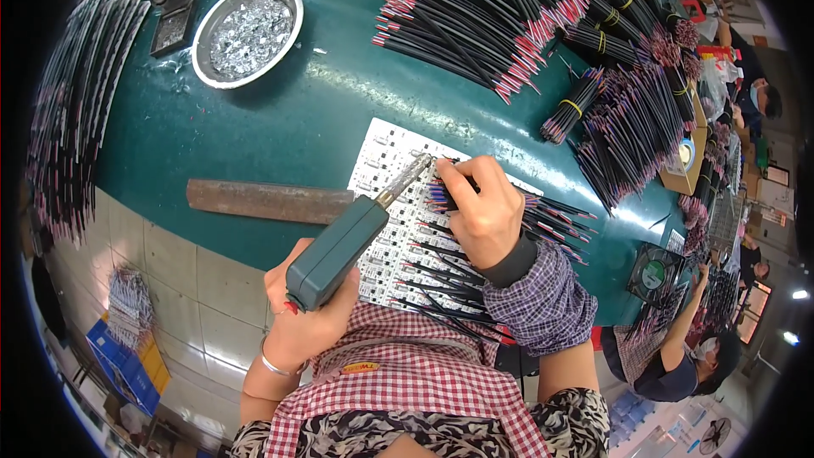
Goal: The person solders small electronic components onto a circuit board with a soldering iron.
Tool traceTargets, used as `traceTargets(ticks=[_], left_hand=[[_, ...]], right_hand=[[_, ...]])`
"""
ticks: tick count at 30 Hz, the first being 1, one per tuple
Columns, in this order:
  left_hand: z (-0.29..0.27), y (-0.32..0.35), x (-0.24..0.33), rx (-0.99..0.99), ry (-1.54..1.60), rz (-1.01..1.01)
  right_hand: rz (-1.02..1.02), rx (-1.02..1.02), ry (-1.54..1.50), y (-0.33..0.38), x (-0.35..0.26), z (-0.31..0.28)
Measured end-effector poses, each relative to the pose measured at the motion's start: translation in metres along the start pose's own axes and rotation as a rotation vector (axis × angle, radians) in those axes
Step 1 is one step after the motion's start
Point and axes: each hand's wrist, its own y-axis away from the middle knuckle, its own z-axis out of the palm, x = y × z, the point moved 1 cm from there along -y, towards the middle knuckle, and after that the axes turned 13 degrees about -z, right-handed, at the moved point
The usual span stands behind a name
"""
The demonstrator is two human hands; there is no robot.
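My left hand (309, 309) is wrapped round a dark green soldering gun (335, 254), whose metal tip slants up and right to a white circuit board panel (381, 148). Close to that tip, my right hand (487, 212) pinches a short black wire (445, 161) against the panel; its end is partly hidden by my fingers. Rows of small dark parts cover the panel. Several black wires with red ends (441, 267) lie along its right side, some passing under my right forearm.
A flat rusty metal bar (263, 201) meets the panel's left edge. Beyond it stands a round bowl (200, 64) of silvery scraps. Black wires (475, 17) are heaped at the far side, with tied bundles (572, 106) to the right. A small fan (653, 274) stands right. Other people work farther right.
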Motion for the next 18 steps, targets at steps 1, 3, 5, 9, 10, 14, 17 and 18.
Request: traceTargets(ticks=[1, 3, 5, 9, 10, 14, 17, 18], left_hand=[[0.0, 0.0, 0.001, -0.01, 0.006, -0.02], [0.001, 0.001, 0.0, -0.015, 0.008, -0.032], [0.001, 0.001, 0.0, -0.021, 0.011, -0.043], [-0.001, 0.002, 0.0, -0.041, -0.001, -0.063], [-0.001, 0.002, 0.0, -0.038, -0.006, -0.054], [-0.002, 0.006, -0.004, -0.008, 0.023, -0.048], [-0.005, 0.013, -0.014, 0.065, -0.013, 0.054], [-0.006, 0.016, -0.015, 0.085, -0.015, 0.019]], right_hand=[[0.0, 0.0, -0.001, -0.001, 0.0, 0.0], [0.001, -0.001, -0.002, -0.001, 0.0, -0.001], [-0.007, -0.007, 0.009, 0.0, 0.001, -0.001], [-0.041, -0.011, 0.025, 0.002, 0.002, 0.003], [-0.048, -0.01, 0.031, 0.002, 0.002, 0.003], [-0.057, -0.013, 0.044, 0.004, 0.002, 0.004], [-0.036, -0.028, 0.044, 0.005, 0.0, 0.002], [-0.037, -0.027, 0.043, 0.004, 0.0, 0.001]])
